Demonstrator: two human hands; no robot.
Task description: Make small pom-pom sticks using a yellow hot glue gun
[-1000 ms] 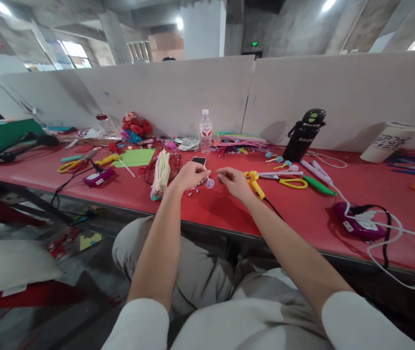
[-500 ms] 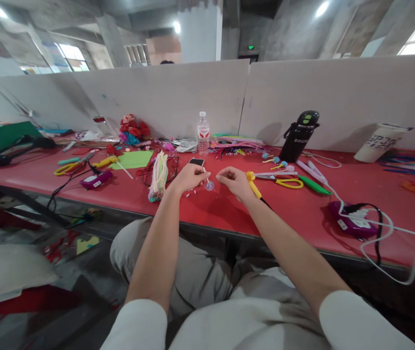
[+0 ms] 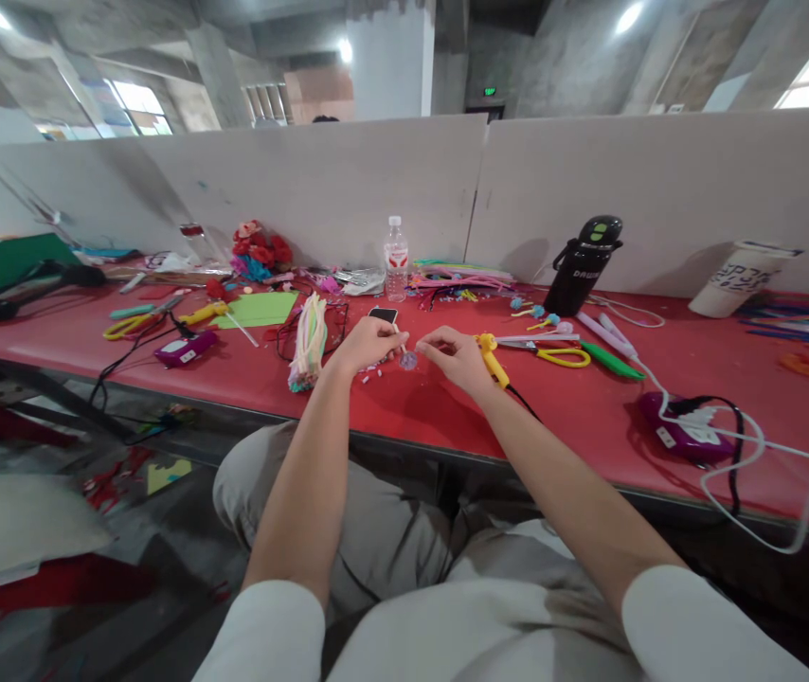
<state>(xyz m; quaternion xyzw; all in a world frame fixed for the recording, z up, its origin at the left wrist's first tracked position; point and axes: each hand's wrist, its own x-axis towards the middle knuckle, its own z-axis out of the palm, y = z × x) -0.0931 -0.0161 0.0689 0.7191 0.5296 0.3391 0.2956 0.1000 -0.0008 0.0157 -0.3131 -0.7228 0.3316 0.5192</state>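
Observation:
My left hand point(image 3: 370, 345) is closed in a pinch around a thin pale stick point(image 3: 398, 333). Below the fingertips, at the stick's lower end, is a small purple, flower-like piece point(image 3: 408, 361) close to the tabletop. My right hand point(image 3: 458, 356) is just to the right of that piece, thumb and finger pinched together. Whatever lies between those fingertips is too small to make out. A yellow glue gun point(image 3: 493, 360) lies by my right wrist. Small pale bits point(image 3: 368, 379) are scattered under my left hand, and a phone point(image 3: 384, 314) lies behind it.
On the red table point(image 3: 404, 417), a bundle of pale fuzzy stems point(image 3: 310, 341) stands left. Yellow-handled scissors point(image 3: 564, 357), a green tool point(image 3: 612, 361) and a corded purple power block point(image 3: 685, 431) lie right. A water bottle point(image 3: 396, 260) and black flask point(image 3: 583, 266) stand behind.
My right hand has moved slightly left, bringing its pinched fingertips nearer the purple piece. My left hand keeps its pinch on the stick, almost unmoved.

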